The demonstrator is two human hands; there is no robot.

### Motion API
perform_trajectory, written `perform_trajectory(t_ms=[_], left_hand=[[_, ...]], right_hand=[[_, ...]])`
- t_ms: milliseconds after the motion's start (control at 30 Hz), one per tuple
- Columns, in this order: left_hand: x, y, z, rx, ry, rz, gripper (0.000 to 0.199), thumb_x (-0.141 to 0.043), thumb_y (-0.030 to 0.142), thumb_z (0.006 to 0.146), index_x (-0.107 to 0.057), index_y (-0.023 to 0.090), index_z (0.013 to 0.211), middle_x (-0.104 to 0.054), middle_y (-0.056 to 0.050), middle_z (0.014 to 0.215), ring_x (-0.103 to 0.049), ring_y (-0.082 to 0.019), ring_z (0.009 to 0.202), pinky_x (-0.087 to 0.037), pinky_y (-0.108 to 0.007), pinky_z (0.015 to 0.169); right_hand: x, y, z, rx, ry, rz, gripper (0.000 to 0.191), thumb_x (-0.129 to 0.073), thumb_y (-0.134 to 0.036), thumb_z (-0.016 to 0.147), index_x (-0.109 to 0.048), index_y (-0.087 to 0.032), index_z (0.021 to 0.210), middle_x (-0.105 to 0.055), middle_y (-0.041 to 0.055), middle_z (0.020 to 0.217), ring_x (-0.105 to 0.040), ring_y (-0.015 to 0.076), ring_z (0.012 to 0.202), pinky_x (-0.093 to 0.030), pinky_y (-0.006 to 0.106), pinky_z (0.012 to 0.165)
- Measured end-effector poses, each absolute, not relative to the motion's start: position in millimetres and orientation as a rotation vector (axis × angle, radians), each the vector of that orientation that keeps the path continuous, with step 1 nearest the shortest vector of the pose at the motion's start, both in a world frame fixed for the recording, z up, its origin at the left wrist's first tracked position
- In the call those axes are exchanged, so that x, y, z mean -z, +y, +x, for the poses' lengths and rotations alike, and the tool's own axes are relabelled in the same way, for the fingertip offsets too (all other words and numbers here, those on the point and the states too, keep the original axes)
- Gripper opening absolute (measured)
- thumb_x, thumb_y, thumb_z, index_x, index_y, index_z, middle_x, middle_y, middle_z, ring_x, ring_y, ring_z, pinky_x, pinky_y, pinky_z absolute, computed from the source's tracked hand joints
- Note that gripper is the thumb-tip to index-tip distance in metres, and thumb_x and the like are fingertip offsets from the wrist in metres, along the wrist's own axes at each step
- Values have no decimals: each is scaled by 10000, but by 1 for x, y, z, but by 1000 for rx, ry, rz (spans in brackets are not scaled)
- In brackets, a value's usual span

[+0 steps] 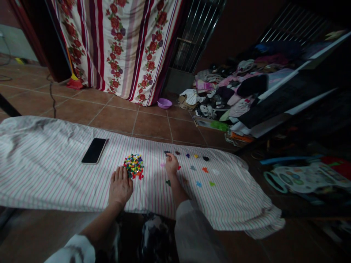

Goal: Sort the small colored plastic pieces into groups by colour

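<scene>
On a striped cloth (153,197) lies a heap of small multicoloured pieces (134,164). My left hand (120,184) rests flat at the heap's near left edge, fingers stretched out. To the right, small clusters sorted by colour lie in rough rows, among them a yellow cluster (196,156), an orange cluster (205,170), a light blue cluster (199,184) and a black cluster (206,158). My right hand (172,164) is closed in a pinch at a dark cluster (167,152) in the far row; what its fingertips hold is too small to make out.
A phone (94,151) lies on the cloth left of the heap. Beyond the cloth are a tiled floor (117,117), a purple basin (164,103), a floral curtain (117,47) and a pile of clothes (225,87). A colourful plastic item (307,177) stands at the right.
</scene>
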State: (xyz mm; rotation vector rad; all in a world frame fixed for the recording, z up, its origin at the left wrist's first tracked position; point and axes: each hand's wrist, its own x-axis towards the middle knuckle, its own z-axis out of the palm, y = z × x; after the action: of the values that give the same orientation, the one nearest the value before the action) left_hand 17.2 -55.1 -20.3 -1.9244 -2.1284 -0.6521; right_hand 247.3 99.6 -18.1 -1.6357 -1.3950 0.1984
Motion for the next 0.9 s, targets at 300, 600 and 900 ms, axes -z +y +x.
perform_trajectory(t_ms=[300, 600, 900], left_hand=[[18, -55, 18, 681, -2166, -1940, 552, -360, 263, 861, -497, -15, 1318, -514, -257, 1375, -443, -329, 1338, -337, -500, 1101], [21, -55, 18, 663, -2143, -1927, 544, -362, 273, 867, -509, -8, 1309, -530, -243, 1366, -452, -322, 1332, -347, -491, 1097], [21, -55, 18, 641, -2134, -1906, 533, -364, 274, 864, -518, 16, 1305, -543, -223, 1361, -455, -307, 1333, -348, -474, 1096]], right_hand=[[21, 127, 269, -170, -1311, -1812, 351, -424, -125, 711, -717, -140, 904, -676, 124, 873, -615, 247, 888, -470, 354, 830], [32, 133, 264, -215, -1415, -1816, 332, -508, -178, 703, -701, -104, 964, -671, 140, 853, -600, 283, 917, -468, 405, 873], [37, 141, 264, -173, -1568, -1753, 368, -627, -207, 682, -688, -110, 1032, -678, 153, 996, -577, 270, 998, -443, 394, 925]])
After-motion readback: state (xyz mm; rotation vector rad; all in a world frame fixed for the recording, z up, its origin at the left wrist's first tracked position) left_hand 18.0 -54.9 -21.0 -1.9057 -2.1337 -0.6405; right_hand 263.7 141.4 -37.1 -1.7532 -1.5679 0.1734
